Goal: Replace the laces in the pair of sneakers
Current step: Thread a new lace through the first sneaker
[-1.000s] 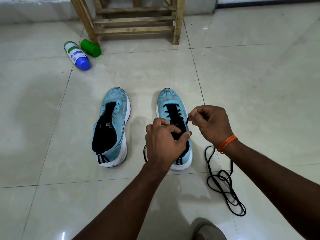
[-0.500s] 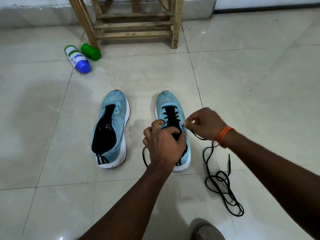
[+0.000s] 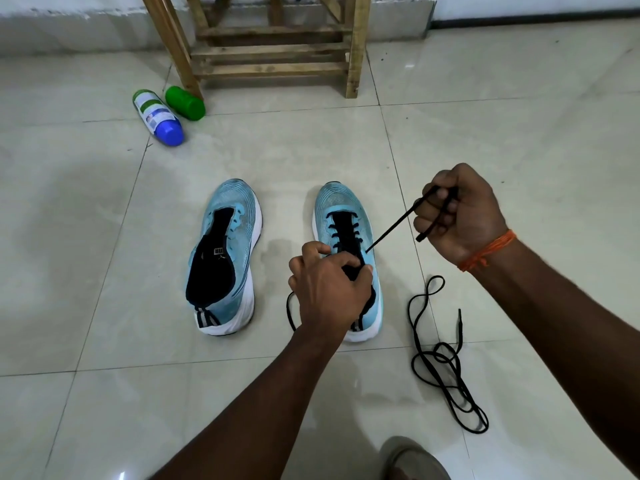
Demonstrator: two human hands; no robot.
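Note:
Two light-blue sneakers stand side by side on the tiled floor. The left sneaker [image 3: 227, 258] has no lace and its black tongue lies open. The right sneaker [image 3: 343, 216] carries a black lace [image 3: 391, 229] through its lower eyelets. My left hand [image 3: 329, 289] grips the right sneaker's tongue and collar and covers its upper eyelets. My right hand [image 3: 457, 213], raised to the right of that shoe, holds one end of the lace, which runs taut from the eyelets. A second loose black lace [image 3: 446, 362] lies coiled on the floor to the right.
A wooden stool frame [image 3: 273, 46] stands at the back by the wall. A white bottle with a blue cap [image 3: 157, 116] and a green bottle [image 3: 185, 102] lie on the floor behind the left sneaker. A grey sandal [image 3: 412, 459] shows at the bottom edge.
My right hand has moved up and to the right away from the shoe, drawing the lace end out taut through an eyelet. My left hand has stayed on the right sneaker.

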